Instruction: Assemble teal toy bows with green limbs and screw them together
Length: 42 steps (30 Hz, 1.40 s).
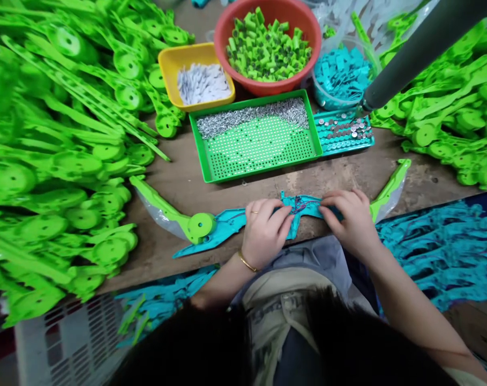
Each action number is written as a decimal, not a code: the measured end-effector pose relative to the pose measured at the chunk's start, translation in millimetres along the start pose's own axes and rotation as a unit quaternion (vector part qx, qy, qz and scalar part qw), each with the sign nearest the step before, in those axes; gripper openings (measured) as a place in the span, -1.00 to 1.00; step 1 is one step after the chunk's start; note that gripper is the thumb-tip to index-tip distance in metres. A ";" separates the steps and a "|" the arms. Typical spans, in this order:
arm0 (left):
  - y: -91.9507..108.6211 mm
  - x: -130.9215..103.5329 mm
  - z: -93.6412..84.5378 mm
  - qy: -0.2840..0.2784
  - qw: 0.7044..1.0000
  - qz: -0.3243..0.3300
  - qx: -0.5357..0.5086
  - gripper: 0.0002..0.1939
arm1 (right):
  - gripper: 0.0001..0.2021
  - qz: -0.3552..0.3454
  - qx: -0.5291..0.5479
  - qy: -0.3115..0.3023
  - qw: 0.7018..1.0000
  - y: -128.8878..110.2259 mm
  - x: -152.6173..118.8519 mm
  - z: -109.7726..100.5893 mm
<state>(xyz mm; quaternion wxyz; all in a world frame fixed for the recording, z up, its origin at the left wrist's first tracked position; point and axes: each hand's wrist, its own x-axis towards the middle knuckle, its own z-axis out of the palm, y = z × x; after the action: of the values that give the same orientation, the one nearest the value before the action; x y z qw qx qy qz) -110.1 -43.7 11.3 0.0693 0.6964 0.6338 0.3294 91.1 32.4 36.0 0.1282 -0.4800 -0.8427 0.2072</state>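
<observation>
Left hand [265,228] and right hand [351,221] on a long blue plastic piece [294,228].

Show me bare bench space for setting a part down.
Bare wood shows in a strip between the green tray and the blue part, running right between the small blue tray and the right hand. Crowded: behind the green tray, with the red bowl and yellow tub; both flanks, under green piles.

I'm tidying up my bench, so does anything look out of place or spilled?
One mild oddity: at lower left, a few green strips lie among blue parts, where their colour stands out. No spill is evident. The blue frame shows no obvious damage, though the left hand and right hand partly cover it.
</observation>
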 end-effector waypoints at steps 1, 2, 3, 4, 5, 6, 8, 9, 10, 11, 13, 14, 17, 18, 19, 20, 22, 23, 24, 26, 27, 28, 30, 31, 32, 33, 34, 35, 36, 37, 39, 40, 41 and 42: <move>1.4 1.3 2.2 -0.006 1.000 0.003 -0.001 -0.83 | -0.83 -0.012 0.002 -0.007 1.000 -2.2 1.9 2.2; 2.8 2.8 4.3 -0.011 1.000 0.005 -0.002 -0.83 | -0.83 -0.025 0.002 -0.014 1.000 -4.2 3.7 4.3; 3.9 4.3 6.2 -0.014 1.000 0.006 -0.002 -0.82 | -0.82 -0.037 0.002 -0.020 0.999 -6.0 5.4 6.1; 4.8 5.8 7.9 -0.016 1.000 0.007 -0.002 -0.81 | -0.81 -0.048 0.000 -0.025 0.999 -7.5 6.9 7.7; 5.6 7.2 9.3 -0.016 1.000 0.009 -0.002 -0.81 | -0.80 -0.058 -0.002 -0.027 0.998 -8.8 8.2 9.1; 6.3 8.7 10.7 -0.014 1.000 0.011 -0.001 -0.80 | -0.79 -0.065 -0.004 -0.027 0.998 -9.7 9.2 10.2; 7.7 11.5 13.5 -0.010 1.000 0.017 0.001 -0.78 | -0.79 -0.072 -0.003 -0.020 0.997 -10.3 10.4 11.7; 8.4 12.8 15.1 -0.010 1.000 0.019 0.000 -0.78 | -0.78 -0.070 -0.002 -0.014 0.997 -10.1 10.5 12.0; 9.1 14.0 16.9 -0.011 1.000 0.019 -0.002 -0.78 | -0.78 -0.065 0.001 -0.009 0.998 -9.6 10.4 12.2; 9.8 15.1 18.9 -0.016 1.000 0.019 -0.007 -0.78 | -0.77 -0.055 0.003 -0.005 0.998 -8.9 10.0 12.1; 11.0 16.6 23.2 -0.036 0.999 0.018 -0.014 -0.76 | -0.78 -0.025 0.006 0.000 1.000 -7.5 8.7 12.1; 11.6 17.0 25.2 -0.047 0.999 0.018 -0.012 -0.74 | -0.79 -0.008 0.007 0.002 1.000 -7.0 8.1 12.2; 12.8 16.5 30.1 -0.068 0.997 0.027 0.013 -0.68 | -0.80 0.035 0.001 0.005 0.999 -6.8 7.9 13.4; 13.2 16.0 31.0 -0.068 0.997 0.032 0.025 -0.67 | -0.81 0.045 -0.002 0.005 0.999 -7.2 8.6 14.0; 13.5 15.5 31.5 -0.066 0.996 0.038 0.037 -0.66 | -0.82 0.055 -0.003 0.003 0.998 -7.6 9.7 14.5; 13.8 15.0 31.7 -0.060 0.996 0.045 0.048 -0.66 | -0.83 0.065 -0.002 0.001 0.998 -8.0 11.1 14.9; 14.4 14.5 31.3 -0.036 0.995 0.064 0.065 -0.68 | -0.85 0.082 0.005 -0.003 0.997 -8.8 14.2 15.0; 14.7 14.7 31.0 -0.022 0.995 0.072 0.067 -0.70 | -0.85 0.088 0.010 -0.004 0.996 -9.1 15.6 14.5; 14.9 14.9 30.6 -0.008 0.995 0.078 0.066 -0.72 | -0.85 0.090 0.015 -0.004 0.996 -9.5 16.7 13.6; 15.2 15.7 30.3 0.015 0.995 0.079 0.054 -0.76 | -0.83 0.082 0.020 -0.002 0.996 -10.4 17.6 10.7; 15.2 16.1 30.3 0.023 0.996 0.076 0.046 -0.78 | -0.83 0.072 0.020 -0.001 0.997 -11.1 17.4 8.9; 15.1 16.3 30.4 0.029 0.996 0.072 0.036 -0.79 | -0.83 0.060 0.018 -0.004 0.998 -11.8 16.9 7.0; 14.9 16.2 30.8 0.037 0.997 0.065 0.016 -0.81 | -0.84 0.034 0.009 -0.018 0.999 -13.6 15.1 4.2; 14.9 16.1 30.9 0.040 0.997 0.061 0.008 -0.82 | -0.85 0.023 -0.001 -0.027 0.999 -14.5 14.1 3.6; 14.9 16.1 30.8 0.040 0.997 0.059 0.003 -0.82 | -0.84 0.015 -0.015 -0.034 0.999 -15.5 13.2 3.6; 15.0 16.2 30.7 0.037 0.998 0.057 0.001 -0.82 | -0.84 0.008 -0.033 -0.036 0.999 -16.5 12.3 4.2; 15.1 16.5 30.3 0.032 0.998 0.056 0.004 -0.82 | -0.84 0.001 -0.054 -0.032 0.998 -17.5 11.6 5.3; 15.3 16.9 29.9 0.027 0.998 0.056 0.009 -0.80 | -0.84 -0.006 -0.077 -0.021 0.997 -18.5 10.9 6.8; 15.5 17.4 29.5 0.021 0.998 0.056 0.016 -0.78 | -0.84 -0.013 -0.098 -0.007 0.995 -19.5 10.3 8.6; 15.7 18.0 29.1 0.016 0.998 0.057 0.024 -0.75 | -0.85 -0.019 -0.117 0.009 0.993 -20.4 9.7 10.3; 15.8 18.9 28.5 0.012 0.997 0.061 0.038 -0.71 | -0.86 -0.027 -0.144 0.036 0.989 -21.5 8.6 13.1; 15.7 19.1 28.4 0.011 0.997 0.063 0.043 -0.69 | -0.86 -0.027 -0.150 0.046 0.987 -21.6 8.1 14.1; 15.6 19.1 28.4 0.009 0.997 0.065 0.047 -0.69 | -0.86 -0.027 -0.150 0.053 0.987 -21.4 7.6 14.8; 15.4 19.0 28.4 0.008 0.997 0.066 0.049 -0.69 | -0.87 -0.026 -0.147 0.057 0.987 -21.0 7.1 15.2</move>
<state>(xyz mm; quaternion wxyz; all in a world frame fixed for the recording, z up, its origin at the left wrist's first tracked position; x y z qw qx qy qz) -82.0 -19.8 4.3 0.0085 0.7369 0.6020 0.3074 65.3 25.6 32.7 0.1092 -0.4825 -0.8676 0.0503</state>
